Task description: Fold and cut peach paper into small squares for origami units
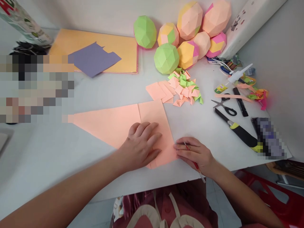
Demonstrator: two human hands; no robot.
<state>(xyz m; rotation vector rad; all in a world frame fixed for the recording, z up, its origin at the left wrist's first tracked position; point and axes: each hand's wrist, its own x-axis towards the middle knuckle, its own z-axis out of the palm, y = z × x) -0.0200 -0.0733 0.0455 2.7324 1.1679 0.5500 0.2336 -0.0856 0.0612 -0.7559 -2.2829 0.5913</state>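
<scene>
A large peach paper sheet [111, 122] lies folded on the white table [47, 152], its right part doubled over into a flap. My left hand [141, 145] lies flat on that flap, fingers stretched out, pressing it down. My right hand [193, 153] rests at the sheet's right edge, fingers closed round a thin red pen [197, 166] whose tip points at the paper's edge.
Several folded paper balls [166, 58] in green, peach, yellow and pink stand at the back. A heap of small folded paper pieces [184, 88] lies beyond the sheet. Scissors [225, 107], a utility knife [239, 131], a glue bottle [239, 74] lie right. A purple sheet [93, 59] sits on a yellow pad [123, 50].
</scene>
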